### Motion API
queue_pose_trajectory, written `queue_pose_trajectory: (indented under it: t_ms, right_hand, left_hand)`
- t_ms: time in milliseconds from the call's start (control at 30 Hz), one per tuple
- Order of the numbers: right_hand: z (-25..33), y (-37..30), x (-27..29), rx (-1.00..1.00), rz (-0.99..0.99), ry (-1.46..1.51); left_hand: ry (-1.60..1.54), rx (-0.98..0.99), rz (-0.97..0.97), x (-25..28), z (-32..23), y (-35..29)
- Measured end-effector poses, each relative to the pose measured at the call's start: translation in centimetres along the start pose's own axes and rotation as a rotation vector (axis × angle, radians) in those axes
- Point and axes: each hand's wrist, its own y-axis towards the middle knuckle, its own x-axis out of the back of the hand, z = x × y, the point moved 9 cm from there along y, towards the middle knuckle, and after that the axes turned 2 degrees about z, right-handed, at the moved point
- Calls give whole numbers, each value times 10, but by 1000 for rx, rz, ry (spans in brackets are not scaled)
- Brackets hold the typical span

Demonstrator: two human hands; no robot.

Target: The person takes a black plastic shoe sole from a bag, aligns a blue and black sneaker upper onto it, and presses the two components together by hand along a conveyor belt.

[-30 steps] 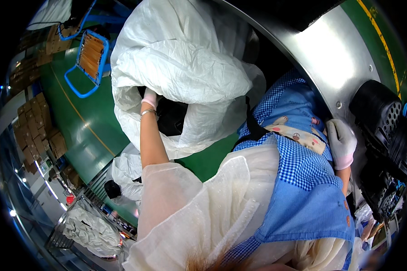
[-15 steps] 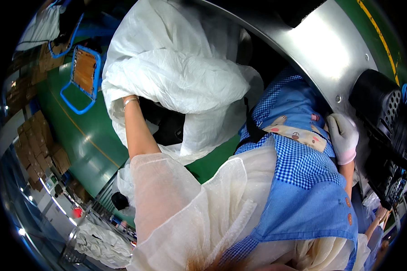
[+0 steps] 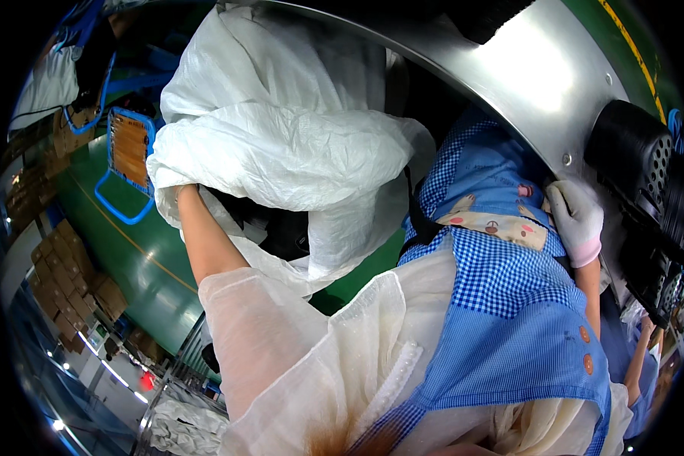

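My left forearm (image 3: pixel 205 239) reaches down into the mouth of a large white woven sack (image 3: pixel 281 152). The left hand itself is hidden behind the folded rim, so its fingers do not show. Inside the sack lie black items (image 3: pixel 287 234) whose kind I cannot make out. My right hand (image 3: pixel 576 216), in a white glove with a pink cuff, rests beside the rim of a shiny metal tabletop (image 3: pixel 524 72), next to my blue checked apron. Its fingers are curled in, and whatever they may hold is hidden.
Black parts with round holes (image 3: pixel 637 148) are piled along the metal top at right. A blue-framed chair (image 3: pixel 129 156) stands on the green floor at left, with stacked cartons (image 3: pixel 57 277) beyond it. Another person's arm (image 3: pixel 638 357) shows at lower right.
My left forearm and the sack's rim have shifted slightly left and down in the picture. The view has turned a little. My right hand stays by the metal rim.
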Motion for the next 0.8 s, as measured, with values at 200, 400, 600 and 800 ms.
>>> queue_pose_trajectory:
  t_ms: [200, 400, 600, 800]
  right_hand:
    - [3, -1, 0, 10, 7, -10]
    - [0, -1, -3, -6, 2, 15]
    - [3, 0, 0, 54, -26, -11]
    - [2, 1, -1, 25, -6, -4]
  left_hand:
    - [-49, 2, -7, 15, -3, -4]
    - [-113, 11, -6, 30, 5, -16]
    - [-196, 42, -1, 41, 22, -34]
    - [-275, 101, 44, 17, 51, -54]
